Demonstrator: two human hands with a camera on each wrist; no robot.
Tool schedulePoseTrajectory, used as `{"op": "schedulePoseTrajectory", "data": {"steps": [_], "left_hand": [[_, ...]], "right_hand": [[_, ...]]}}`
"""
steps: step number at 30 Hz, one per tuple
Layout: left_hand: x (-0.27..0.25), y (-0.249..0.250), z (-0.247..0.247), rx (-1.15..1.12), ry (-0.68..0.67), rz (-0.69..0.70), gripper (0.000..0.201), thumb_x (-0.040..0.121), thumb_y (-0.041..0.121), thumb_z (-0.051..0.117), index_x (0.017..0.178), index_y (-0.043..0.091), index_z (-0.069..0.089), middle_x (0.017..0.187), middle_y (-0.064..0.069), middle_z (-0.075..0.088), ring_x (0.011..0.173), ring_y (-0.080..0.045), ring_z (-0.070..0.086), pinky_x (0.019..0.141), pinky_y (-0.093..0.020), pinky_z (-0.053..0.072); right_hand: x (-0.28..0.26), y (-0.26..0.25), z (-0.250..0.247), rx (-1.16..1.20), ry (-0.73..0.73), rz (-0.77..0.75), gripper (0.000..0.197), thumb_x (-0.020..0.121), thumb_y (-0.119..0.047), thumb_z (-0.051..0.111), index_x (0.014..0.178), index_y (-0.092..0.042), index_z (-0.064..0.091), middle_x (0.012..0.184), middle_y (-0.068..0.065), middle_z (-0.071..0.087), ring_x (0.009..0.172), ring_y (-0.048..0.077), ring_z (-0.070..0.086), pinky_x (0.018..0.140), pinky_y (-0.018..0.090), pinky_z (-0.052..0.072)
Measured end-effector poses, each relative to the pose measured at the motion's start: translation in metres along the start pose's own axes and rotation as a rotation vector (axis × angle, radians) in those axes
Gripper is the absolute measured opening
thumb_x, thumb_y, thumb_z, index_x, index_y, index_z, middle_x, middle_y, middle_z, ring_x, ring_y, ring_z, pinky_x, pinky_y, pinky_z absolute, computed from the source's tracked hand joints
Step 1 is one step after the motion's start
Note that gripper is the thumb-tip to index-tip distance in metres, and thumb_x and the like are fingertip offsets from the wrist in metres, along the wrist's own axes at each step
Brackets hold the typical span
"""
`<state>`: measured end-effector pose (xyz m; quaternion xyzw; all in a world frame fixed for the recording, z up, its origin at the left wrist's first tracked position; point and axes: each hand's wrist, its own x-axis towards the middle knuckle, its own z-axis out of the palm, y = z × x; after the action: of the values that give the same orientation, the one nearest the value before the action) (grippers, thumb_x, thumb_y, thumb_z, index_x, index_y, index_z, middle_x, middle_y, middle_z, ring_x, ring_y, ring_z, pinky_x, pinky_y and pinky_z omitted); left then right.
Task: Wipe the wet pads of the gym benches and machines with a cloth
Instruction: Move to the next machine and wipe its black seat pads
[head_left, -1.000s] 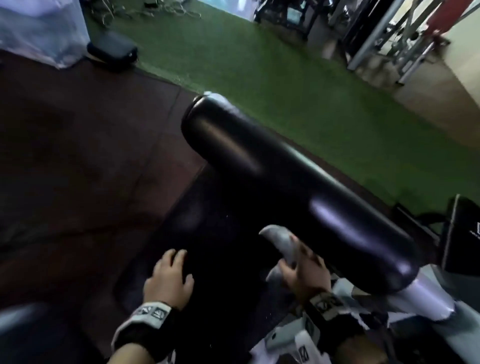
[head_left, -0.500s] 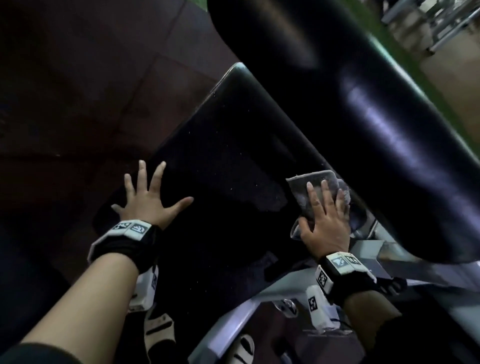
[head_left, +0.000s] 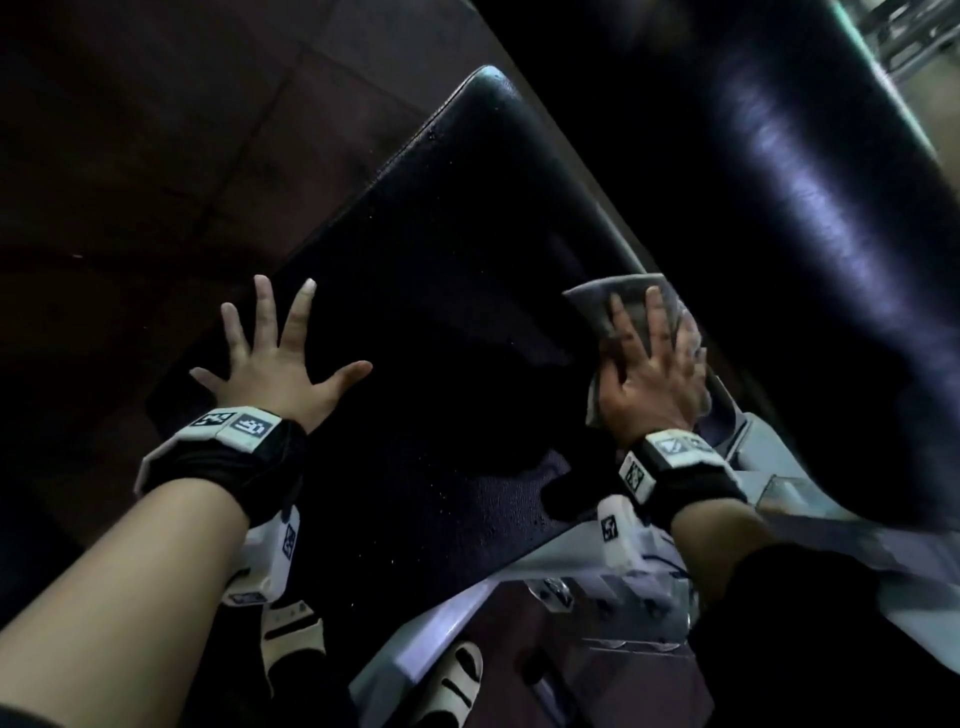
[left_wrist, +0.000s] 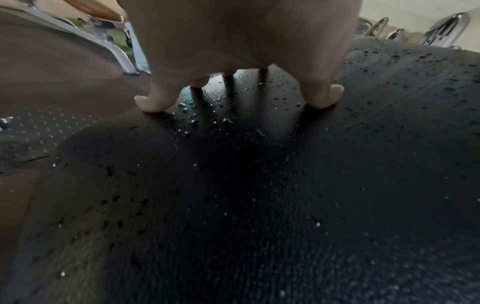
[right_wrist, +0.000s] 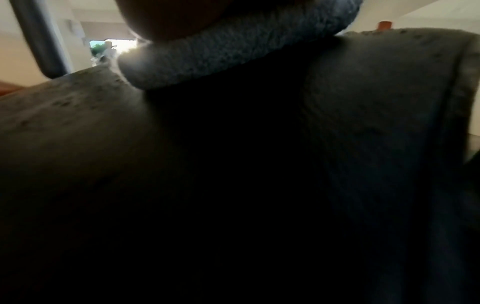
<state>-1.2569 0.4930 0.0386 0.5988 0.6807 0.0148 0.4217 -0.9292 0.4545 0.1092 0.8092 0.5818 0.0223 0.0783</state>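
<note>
1. Droplets cover the black pad (head_left: 441, 322) of the bench, which runs from 6 o'clock up toward 12 o'clock in the head view; the left wrist view shows beads of water scattered over its textured surface (left_wrist: 259, 205).
2. Left hand (head_left: 280, 364) lies flat on the pad at about 9 o'clock of it, fingers straight and spread wide, holding nothing. In the left wrist view (left_wrist: 241, 37) the fingertips (left_wrist: 152, 102) press onto the wet surface.
3. Right hand (head_left: 649, 374) lies at the pad's 3 o'clock edge, fingers straight and together, pressing down on the cloth (head_left: 608, 306).
4. The grey cloth is spread under that palm, touching the pad, with its far edge showing beyond the fingertips toward 12 o'clock. The right wrist view shows its fuzzy fold (right_wrist: 233, 51) just under the hand, lying on the pad (right_wrist: 78, 123); most of that picture is dark.
5. A large black roller pad (head_left: 779, 208) runs across the head view from 12 o'clock down to 3 o'clock, just beside the cloth and above the flat pad.
6. A light grey metal frame (head_left: 447, 623) shows under the pad at 5 o'clock.
7. Both wrists carry black bands with white marker blocks (head_left: 239, 426).
8. Dark brown floor (head_left: 156, 156) lies off the pad toward 10 o'clock.
</note>
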Motion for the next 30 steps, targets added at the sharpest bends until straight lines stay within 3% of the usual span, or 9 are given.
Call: {"op": "schedulePoseTrajectory", "data": {"steps": [3,6,10,12,17,21,24,26,30], "left_hand": [[0.0,-0.001,0.0,-0.001,-0.005,0.004,0.098,0.063,0.083,0.039,0.141,0.057,-0.014,0.153,0.017,-0.03,0.143,-0.021,-0.025,0.105,-0.074,0.002],[0.0,-0.001,0.0,0.0,-0.007,-0.001,0.098,0.062,0.083,0.038,0.141,0.057,-0.015,0.153,0.017,-0.031,0.143,-0.021,-0.025,0.105,-0.074,0.002],[0.001,-0.001,0.0,0.002,-0.002,-0.003,0.098,0.062,0.083,0.038,0.14,0.057,-0.015,0.152,0.017,-0.032,0.143,-0.021,-0.025,0.105,-0.073,0.002],[0.001,-0.001,0.0,-0.003,-0.004,-0.003,0.098,0.062,0.084,0.038,0.14,0.057,-0.016,0.152,0.018,-0.032,0.143,-0.021,-0.025,0.105,-0.073,0.002],[0.002,-0.001,-0.001,-0.011,-0.004,0.0,0.099,0.062,0.083,0.04,0.141,0.057,-0.014,0.153,0.017,-0.031,0.143,-0.021,-0.025,0.105,-0.073,0.001],[0.001,-0.002,-0.001,-0.026,0.002,0.004,0.099,0.063,0.082,0.041,0.142,0.056,-0.012,0.153,0.018,-0.03,0.143,-0.021,-0.025,0.105,-0.074,0.001],[0.001,-0.001,-0.001,-0.017,0.011,-0.001,0.1,0.062,0.082,0.041,0.143,0.055,-0.011,0.153,0.017,-0.03,0.144,-0.021,-0.024,0.105,-0.074,0.001],[0.001,-0.001,0.0,-0.025,0.022,0.003,0.1,0.062,0.081,0.042,0.143,0.055,-0.01,0.153,0.018,-0.03,0.144,-0.021,-0.024,0.105,-0.074,0.001],[0.002,-0.002,0.002,-0.03,0.028,0.005,0.1,0.062,0.081,0.043,0.143,0.055,-0.009,0.153,0.018,-0.029,0.144,-0.021,-0.024,0.105,-0.073,0.001]], "right_hand": [[-0.002,0.011,-0.007,0.075,0.058,0.179,0.054,0.093,-0.047,0.029,0.146,-0.037,0.028,0.153,0.004,0.029,0.134,0.03,0.031,0.105,0.04,0.022],[-0.032,0.024,0.008,0.106,0.102,0.366,0.052,0.096,-0.048,0.028,0.145,-0.03,0.034,0.155,0.009,0.025,0.138,0.037,0.023,0.112,0.047,0.015],[-0.079,0.006,0.029,0.079,-0.017,0.239,0.058,0.091,-0.057,0.016,0.146,-0.047,0.003,0.158,-0.007,-0.015,0.144,0.031,-0.012,0.115,0.049,-0.006],[-0.092,-0.015,0.033,0.087,-0.08,0.153,0.059,0.09,-0.059,0.015,0.145,-0.051,-0.005,0.154,-0.013,-0.025,0.143,0.027,-0.018,0.114,0.048,-0.012],[-0.055,-0.049,0.02,0.097,-0.045,-0.013,0.057,0.091,-0.052,0.031,0.146,-0.048,0.017,0.159,-0.008,0.006,0.144,0.034,0.004,0.112,0.057,0.011],[0.003,-0.036,-0.005,0.008,-0.001,-0.033,0.057,0.09,-0.05,0.03,0.146,-0.044,0.023,0.158,-0.003,0.015,0.141,0.037,0.016,0.112,0.051,0.013],[0.014,-0.015,-0.029,0.124,-0.131,0.134,0.052,0.099,-0.041,0.035,0.148,-0.04,0.019,0.156,-0.001,0.024,0.137,0.029,0.029,0.107,0.037,0.022],[0.003,0.004,-0.032,0.183,-0.147,0.283,0.048,0.1,-0.043,0.031,0.147,-0.034,0.025,0.152,0.004,0.032,0.134,0.029,0.033,0.105,0.038,0.026],[-0.05,0.027,0.002,0.065,-0.078,0.206,0.06,0.092,-0.055,0.021,0.149,-0.038,0.017,0.16,0.002,0.0,0.143,0.029,0.004,0.114,0.047,0.003]]}}
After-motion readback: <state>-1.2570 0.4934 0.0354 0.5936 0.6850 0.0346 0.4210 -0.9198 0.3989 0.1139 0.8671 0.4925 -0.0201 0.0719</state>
